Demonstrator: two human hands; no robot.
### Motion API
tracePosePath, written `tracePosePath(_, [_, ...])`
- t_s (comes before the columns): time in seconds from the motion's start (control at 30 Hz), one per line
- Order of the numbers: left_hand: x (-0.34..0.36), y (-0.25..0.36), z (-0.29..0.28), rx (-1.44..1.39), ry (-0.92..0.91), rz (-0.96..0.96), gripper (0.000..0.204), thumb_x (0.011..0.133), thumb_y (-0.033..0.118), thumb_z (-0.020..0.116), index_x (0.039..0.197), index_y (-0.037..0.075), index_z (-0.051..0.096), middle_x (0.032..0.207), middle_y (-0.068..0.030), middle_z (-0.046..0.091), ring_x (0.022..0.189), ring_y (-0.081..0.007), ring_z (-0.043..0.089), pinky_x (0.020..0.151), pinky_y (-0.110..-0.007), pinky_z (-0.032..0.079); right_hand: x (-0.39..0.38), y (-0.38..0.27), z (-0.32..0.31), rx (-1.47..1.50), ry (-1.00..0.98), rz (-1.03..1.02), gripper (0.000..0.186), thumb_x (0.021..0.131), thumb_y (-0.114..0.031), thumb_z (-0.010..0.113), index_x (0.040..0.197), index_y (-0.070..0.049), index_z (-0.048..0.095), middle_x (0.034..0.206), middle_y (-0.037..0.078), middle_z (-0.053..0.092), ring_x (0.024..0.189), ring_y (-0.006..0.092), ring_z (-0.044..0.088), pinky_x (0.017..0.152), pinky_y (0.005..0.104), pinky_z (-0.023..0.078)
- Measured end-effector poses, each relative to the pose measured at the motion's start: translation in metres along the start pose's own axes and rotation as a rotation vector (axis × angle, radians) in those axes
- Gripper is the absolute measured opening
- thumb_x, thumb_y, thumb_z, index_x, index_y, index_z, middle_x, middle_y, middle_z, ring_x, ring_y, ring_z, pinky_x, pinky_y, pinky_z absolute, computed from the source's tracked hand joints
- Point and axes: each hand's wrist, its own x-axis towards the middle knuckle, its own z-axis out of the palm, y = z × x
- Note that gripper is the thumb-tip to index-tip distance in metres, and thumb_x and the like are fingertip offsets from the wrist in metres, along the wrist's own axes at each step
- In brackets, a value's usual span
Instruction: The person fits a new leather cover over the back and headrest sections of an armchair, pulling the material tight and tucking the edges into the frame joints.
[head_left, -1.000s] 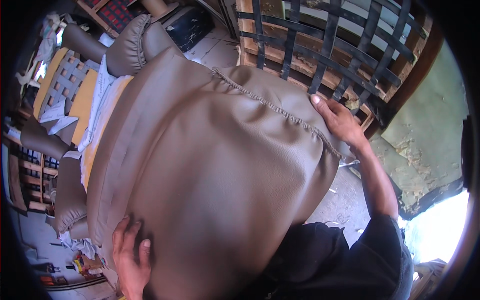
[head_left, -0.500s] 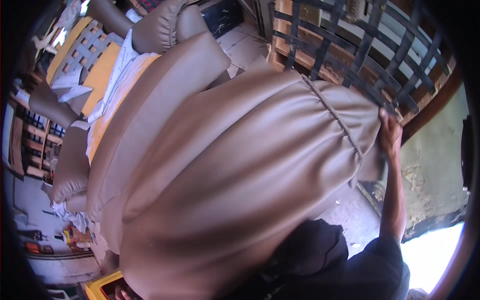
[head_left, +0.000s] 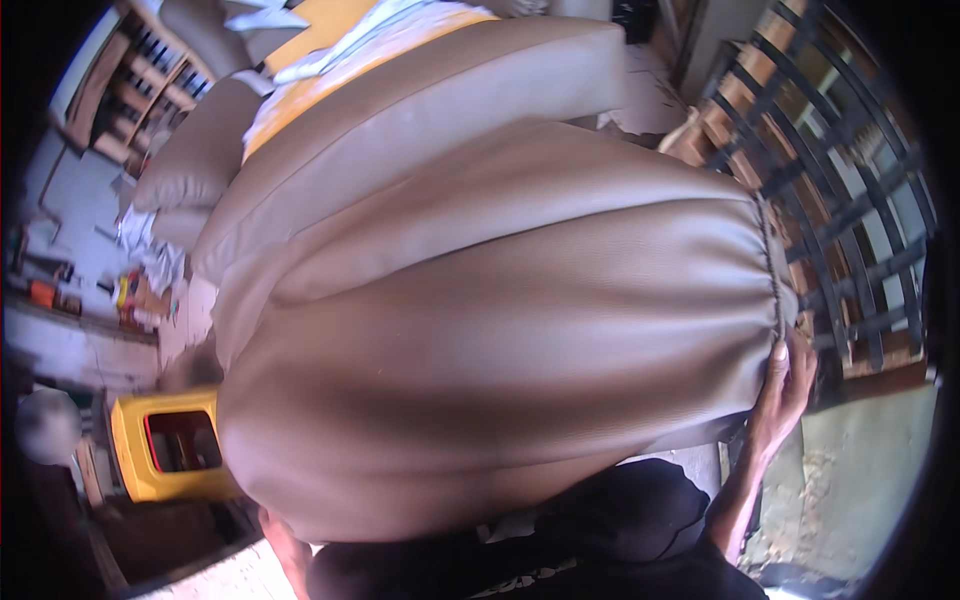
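A large padded sofa cushion (head_left: 480, 340) in smooth brown leather-like cover fills the middle, held against my front. Gathered folds run along it to a corded seam (head_left: 770, 265) at its right end. My right hand (head_left: 788, 385) grips that end just below the seam, thumb on the near face. At the cushion's lower left corner, only a small part of my left hand (head_left: 278, 530) shows; its fingers are hidden behind the cushion. A long brown upholstered piece (head_left: 450, 95) with a straight edge lies just beyond.
A yellow plastic stool (head_left: 135, 450) stands at the left. Wooden frames with woven black straps (head_left: 850, 190) rise at the right, beside a worn green panel (head_left: 860, 480). Another brown padded piece (head_left: 195, 155) and scattered tools (head_left: 130, 295) are at the left.
The view has swung, and the cushion now lies more level across it. My right hand has come lower and nearer, still on the gathered end. More of the yellow stool shows.
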Motion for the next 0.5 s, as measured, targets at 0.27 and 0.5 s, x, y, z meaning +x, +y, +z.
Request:
tracePosePath(0.27, [0.015, -0.013, 0.017, 0.317, 0.276, 0.247, 0.041, 0.107, 0.034, 0.049, 0.119, -0.003, 0.064, 0.105, -0.0132, 0.071, 0.091, -0.0225, 0.066, 0.083, -0.036, 0.053, 0.016, 0.021, -0.005, -0.080, 0.106, -0.065, 0.030, 0.104, -0.029, 0.062, 0.106, 0.000, 0.070, 0.098, 0.007, 0.063, 0.095, 0.0194, 0.058, 0.090, 0.0356, 0.046])
tracePosePath(0.5, [-0.027, -0.097, -0.028, 0.378, 0.450, 0.364, 0.044, 0.108, 0.038, 0.047, 0.088, 0.001, 0.060, 0.069, -0.0106, 0.061, 0.065, -0.0225, 0.063, 0.057, -0.038, 0.048, 0.049, 0.029, 0.003, -0.085, 0.040, -0.039, 0.042, 0.106, -0.040, 0.056, 0.113, 0.001, 0.065, 0.101, 0.009, 0.061, 0.096, 0.0209, 0.056, 0.093, 0.0335, 0.044])
